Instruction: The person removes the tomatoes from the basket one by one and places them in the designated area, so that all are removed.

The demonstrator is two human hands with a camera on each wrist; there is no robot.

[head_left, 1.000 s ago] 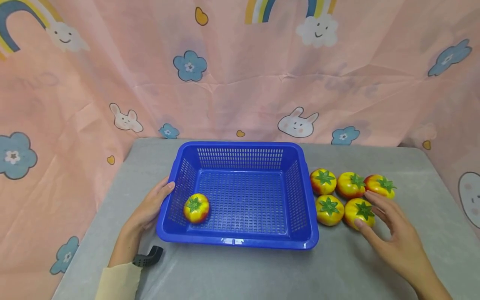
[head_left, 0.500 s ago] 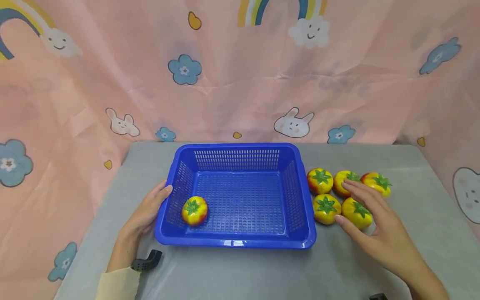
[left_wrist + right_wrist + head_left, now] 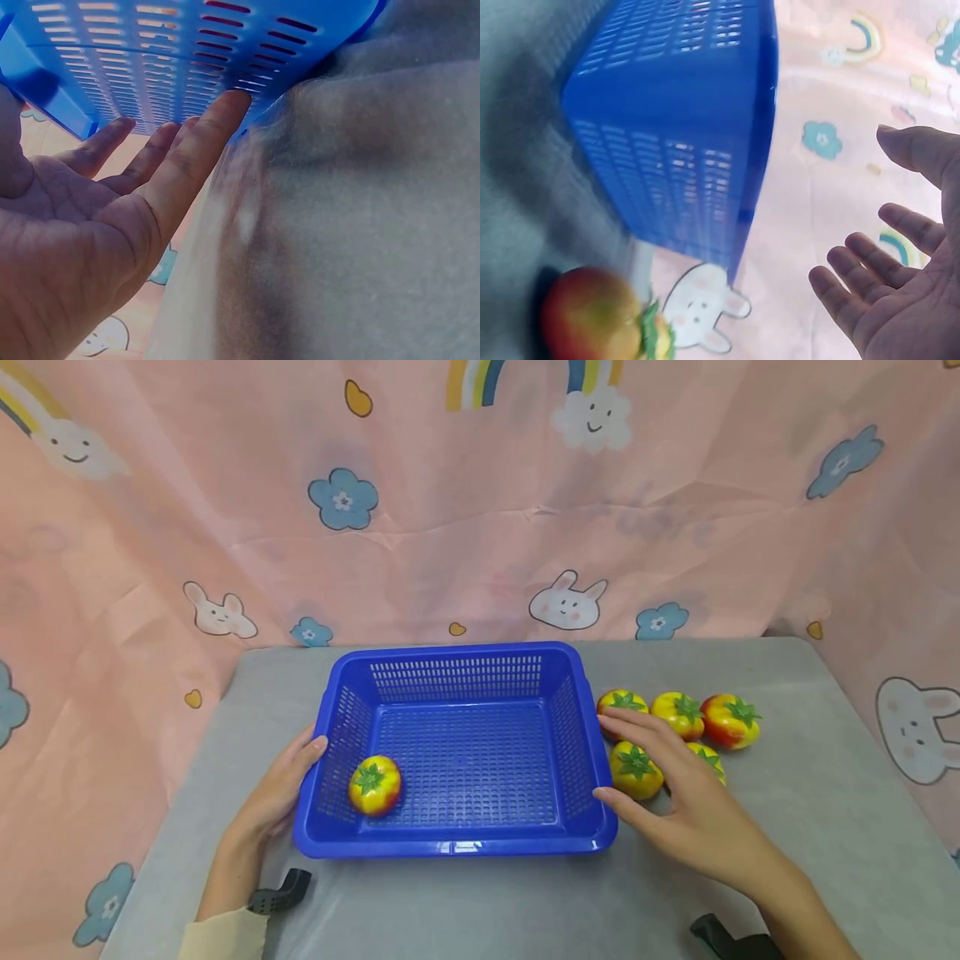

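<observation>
A blue plastic basket (image 3: 457,847) with slotted walls stands on the grey table. Inside it, at the left, lies one yellow-and-red toy fruit (image 3: 375,786) with a green leafy top. My left hand (image 3: 273,789) holds the basket's left rim, thumb on top; in the left wrist view its fingers (image 3: 199,154) lie along the slotted wall. My right hand (image 3: 697,810) is spread at the basket's right rim, holding nothing; the right wrist view shows its relaxed fingers apart from the basket. Beneath and behind it sit several more such fruits (image 3: 731,722), two partly covered by the hand.
The grey tabletop (image 3: 480,910) runs around the basket. A pink cloth (image 3: 450,552) printed with rabbits, flowers and rainbows hangs behind and beside the table. Black curved pieces (image 3: 281,893) are at both wrists.
My right hand has moved left from the front-right fruit to the basket's right rim, without a fruit. My left hand has stayed on the left rim. The head view has shifted slightly.
</observation>
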